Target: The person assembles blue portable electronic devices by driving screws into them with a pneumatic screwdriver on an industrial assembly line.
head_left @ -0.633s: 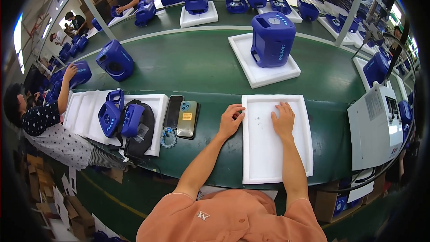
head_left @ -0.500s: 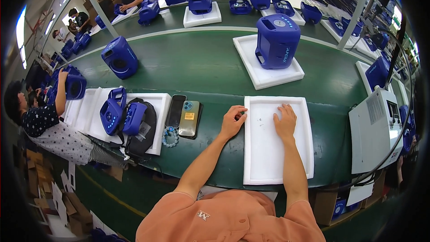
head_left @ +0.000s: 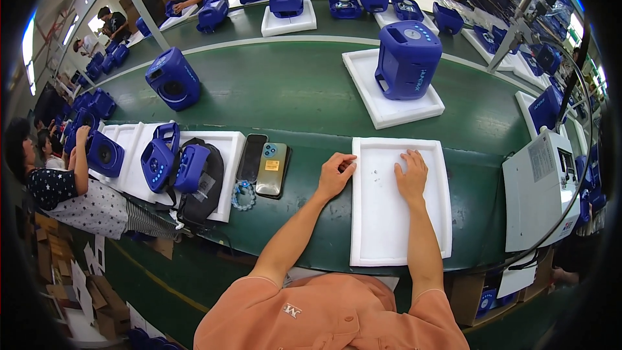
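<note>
A shallow white foam tray [head_left: 379, 233] lies in front of me on the green bench, with a few small dark marks on its inner face. My right hand [head_left: 412, 175] rests flat on the tray's inside, fingers stretched and apart. At the tray's left rim is my left hand [head_left: 336, 175], its fingers loosely bent, thumb apart, tips by the edge; nothing shows in its grasp. Beyond the tray, a blue box-shaped speaker [head_left: 408, 61] with a handle stands upright on another white foam tray [head_left: 382, 115].
Left of my arms lie a gold phone [head_left: 273, 170], a dark phone [head_left: 251, 157] and a beaded bracelet [head_left: 243, 196]. Blue housings and a black bag [head_left: 202, 198] sit on foam further left, near a co-worker [head_left: 71, 181]. One speaker [head_left: 172, 79] stands far left; a white machine [head_left: 541, 188] is at right.
The speaker on the far foam tray has shifted slightly right. At left, the co-worker's hand and a blue speaker have come lower and nearer. My hands keep their places.
</note>
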`<state>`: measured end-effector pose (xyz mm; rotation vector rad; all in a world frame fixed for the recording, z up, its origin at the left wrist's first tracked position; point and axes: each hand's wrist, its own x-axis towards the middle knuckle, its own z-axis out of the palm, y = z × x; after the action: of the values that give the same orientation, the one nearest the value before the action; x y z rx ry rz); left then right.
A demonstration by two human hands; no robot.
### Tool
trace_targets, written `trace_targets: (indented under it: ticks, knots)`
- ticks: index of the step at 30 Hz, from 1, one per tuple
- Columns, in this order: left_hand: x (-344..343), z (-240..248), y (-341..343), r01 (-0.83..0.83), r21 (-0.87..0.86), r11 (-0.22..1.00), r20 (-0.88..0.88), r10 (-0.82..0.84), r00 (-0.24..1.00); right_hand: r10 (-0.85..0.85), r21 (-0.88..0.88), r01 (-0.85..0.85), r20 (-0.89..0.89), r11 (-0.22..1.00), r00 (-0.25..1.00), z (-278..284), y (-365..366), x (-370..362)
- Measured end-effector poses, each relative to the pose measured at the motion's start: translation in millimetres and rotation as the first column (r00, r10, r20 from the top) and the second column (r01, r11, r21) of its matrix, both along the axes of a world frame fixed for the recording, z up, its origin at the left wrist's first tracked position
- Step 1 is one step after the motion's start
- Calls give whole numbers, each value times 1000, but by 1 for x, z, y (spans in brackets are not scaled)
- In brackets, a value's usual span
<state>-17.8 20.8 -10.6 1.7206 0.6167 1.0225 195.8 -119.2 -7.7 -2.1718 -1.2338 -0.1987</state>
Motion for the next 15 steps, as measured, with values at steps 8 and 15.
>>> trace_targets:
  ticks: [8,15]
  knots:
    - [1,-1,0,7,-12,1000,7,-7,1000,0,-5,0,-5,1000,1000,1,0,0]
    - [-1,-2,1,0,-14,1000,-6,0,1000,-7,-19,7,-22,1000,1000,1,2,-1]
